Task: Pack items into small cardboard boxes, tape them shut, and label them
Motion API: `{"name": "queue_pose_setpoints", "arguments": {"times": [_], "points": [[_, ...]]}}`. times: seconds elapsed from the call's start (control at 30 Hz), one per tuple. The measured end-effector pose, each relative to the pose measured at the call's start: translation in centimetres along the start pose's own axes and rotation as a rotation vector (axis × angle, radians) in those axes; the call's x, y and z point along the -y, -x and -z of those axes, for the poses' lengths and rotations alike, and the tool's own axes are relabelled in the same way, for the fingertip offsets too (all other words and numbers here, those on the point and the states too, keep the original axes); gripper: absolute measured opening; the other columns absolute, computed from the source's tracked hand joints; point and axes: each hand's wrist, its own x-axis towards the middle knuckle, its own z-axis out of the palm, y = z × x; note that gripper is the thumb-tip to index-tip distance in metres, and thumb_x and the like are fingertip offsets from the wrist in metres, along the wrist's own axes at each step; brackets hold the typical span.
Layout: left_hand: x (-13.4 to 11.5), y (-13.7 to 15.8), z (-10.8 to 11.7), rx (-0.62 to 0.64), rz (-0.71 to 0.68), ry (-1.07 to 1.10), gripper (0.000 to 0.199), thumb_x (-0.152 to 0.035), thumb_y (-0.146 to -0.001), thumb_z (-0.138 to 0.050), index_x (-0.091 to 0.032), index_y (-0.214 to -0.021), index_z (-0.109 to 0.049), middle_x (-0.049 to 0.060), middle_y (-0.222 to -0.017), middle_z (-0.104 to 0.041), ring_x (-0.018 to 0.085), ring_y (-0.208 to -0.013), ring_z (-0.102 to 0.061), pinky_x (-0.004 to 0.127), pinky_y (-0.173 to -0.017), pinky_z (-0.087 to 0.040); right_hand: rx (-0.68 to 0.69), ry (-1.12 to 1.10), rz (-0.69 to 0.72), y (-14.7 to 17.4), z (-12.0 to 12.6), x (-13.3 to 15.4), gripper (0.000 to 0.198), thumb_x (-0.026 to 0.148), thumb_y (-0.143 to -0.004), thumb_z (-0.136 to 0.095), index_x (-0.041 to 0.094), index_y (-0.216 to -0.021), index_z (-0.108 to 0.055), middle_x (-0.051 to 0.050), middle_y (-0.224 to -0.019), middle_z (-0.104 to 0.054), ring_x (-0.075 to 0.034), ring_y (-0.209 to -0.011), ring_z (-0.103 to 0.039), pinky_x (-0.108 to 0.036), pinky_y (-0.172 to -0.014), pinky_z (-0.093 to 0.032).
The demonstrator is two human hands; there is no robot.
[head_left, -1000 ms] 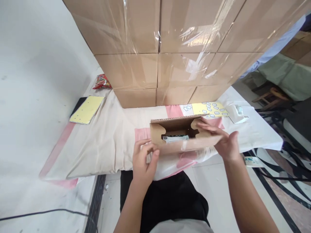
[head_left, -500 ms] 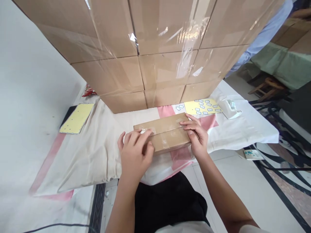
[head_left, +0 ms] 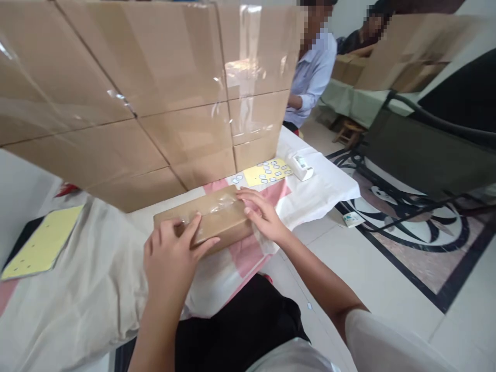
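A long, flat cardboard box (head_left: pixel 217 206) lies on the cloth-covered table in front of me, with clear tape along its top. My left hand (head_left: pixel 172 248) rests on the left part of the box, fingers spread over the top and thumb out by the front edge. At the box's right end, my right hand (head_left: pixel 263 214) grips it, fingers over the far corner and thumb on the near edge. The box's underside is hidden.
Behind the box rises a wall of taped cartons (head_left: pixel 186 124). Yellow sheets lie left (head_left: pixel 42 240) and right, the right sheet (head_left: pixel 253 177) bearing small labels. A white tape dispenser (head_left: pixel 301 168) sits near the right edge. Two other people are beyond, near a folding chair (head_left: pixel 418 150).
My view has swung right, bringing the people and chair into sight. My right hand's fingers have shifted from the box's top to its end corner; both hands stay on the box.
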Motion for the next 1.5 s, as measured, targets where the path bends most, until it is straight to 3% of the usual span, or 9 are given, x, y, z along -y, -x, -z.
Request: {"name": "queue_pose_setpoints", "arguments": {"times": [0.23, 0.33, 0.4, 0.5, 0.63, 0.73, 0.87, 1.17, 1.5], "points": [[-0.6, -0.6, 0.0, -0.241, 0.018, 0.017, 0.052, -0.060, -0.084, -0.070, -0.021, -0.119, -0.073, 0.020, -0.124, -0.058, 0.045, -0.126, -0.050, 0.060, -0.097, -0.048, -0.494, 0.214, -0.708, -1.1, 17.7, -6.2, 0.022, 0.029, -0.083, -0.058, 0.019, -0.101, -0.066, -0.013, -0.127, -0.067, -0.027, -0.116, -0.060, -0.042, -0.098, -0.049], [-5.3, -0.1, 0.3, -0.464, -0.165, 0.186, 0.039, -0.042, -0.077, -0.081, -0.021, -0.108, -0.071, 0.018, -0.121, -0.057, 0.044, -0.133, -0.046, 0.060, -0.104, -0.045, -0.450, 0.163, -0.874, -1.8, 23.7, -7.9, 0.022, 0.032, -0.083, -0.058, 0.018, -0.098, -0.066, -0.011, -0.110, -0.072, -0.023, -0.093, -0.065, -0.036, -0.080, -0.050], [-10.1, -0.7, -0.7, -0.550, -0.356, 0.416, 0.025, -0.028, -0.076, -0.081, -0.023, -0.097, -0.067, 0.011, -0.104, -0.062, 0.032, -0.112, -0.060, 0.048, -0.098, -0.049, -0.402, 0.136, -0.956, -2.6, 25.4, -9.1, 0.022, 0.033, -0.084, -0.058, 0.018, -0.100, -0.066, -0.010, -0.109, -0.072, -0.019, -0.086, -0.066, -0.031, -0.073, -0.049], [-18.1, -4.7, -4.8, -0.118, -0.428, 0.606, 0.043, -0.029, -0.082, -0.074, -0.027, -0.124, -0.063, 0.013, -0.129, -0.062, 0.030, -0.116, -0.061, 0.045, -0.099, -0.050, -0.309, 0.129, -1.080, -4.2, 25.4, -11.3, 0.022, 0.036, -0.086, -0.061, 0.018, -0.097, -0.067, -0.010, -0.111, -0.071, -0.016, -0.079, -0.065, -0.029, -0.067, -0.049], [-26.3, -14.4, -12.8, 0.279, -0.309, 0.696, 0.099, -0.027, -0.070, -0.085, -0.023, -0.156, -0.036, 0.020, -0.168, -0.023, 0.048, -0.152, -0.025, 0.061, -0.119, -0.032, -0.173, 0.200, -1.252, -6.1, 24.3, -13.9, 0.030, 0.044, -0.089, -0.062, 0.015, -0.086, -0.069, -0.013, -0.104, -0.072, -0.017, -0.073, -0.061, -0.029, -0.063, -0.047], [-29.4, -19.7, -17.7, 0.306, -0.306, 0.750, 0.092, -0.036, -0.080, -0.078, -0.026, -0.158, -0.031, 0.011, -0.170, -0.024, 0.037, -0.155, -0.025, 0.052, -0.123, -0.029, -0.133, 0.286, -1.328, -7.0, 24.0, -15.4, 0.034, 0.048, -0.090, -0.062, 0.015, -0.086, -0.069, -0.014, -0.100, -0.073, -0.019, -0.078, -0.060, -0.030, -0.063, -0.046], [-30.3, -21.3, -20.7, 0.297, -0.269, 0.817, 0.103, -0.050, -0.077, -0.077, -0.028, -0.160, -0.020, 0.009, -0.164, -0.036, 0.029, -0.150, -0.036, 0.045, -0.123, -0.031, -0.074, 0.345, -1.393, -7.6, 24.0, -17.4, 0.025, 0.040, -0.081, -0.072, 0.017, -0.078, -0.067, -0.011, -0.092, -0.071, -0.020, -0.075, -0.058, -0.031, -0.062, -0.044], [-30.8, -21.0, -21.6, 0.227, -0.215, 0.909, 0.111, -0.047, -0.069, -0.081, -0.025, -0.160, -0.021, 0.010, -0.156, -0.046, 0.029, -0.144, -0.042, 0.044, -0.121, -0.031, -0.115, 0.356, -1.304, -7.3, 26.2, -14.5, 0.024, 0.040, -0.077, -0.074, 0.019, -0.088, -0.070, -0.011, -0.105, -0.070, -0.022, -0.093, -0.061, -0.029, -0.071, -0.048], [-30.9, -20.9, -21.0, 0.225, -0.208, 0.894, 0.110, -0.048, -0.068, -0.081, -0.022, -0.159, -0.025, 0.012, -0.155, -0.047, 0.031, -0.141, -0.045, 0.044, -0.119, -0.034, -0.166, 0.254, -1.258, 3.9, 25.0, -11.3, 0.041, 0.057, -0.081, -0.063, 0.020, -0.066, -0.052, -0.001, -0.069, -0.053, -0.016, -0.070, -0.048, -0.030, -0.067, -0.039]]}}
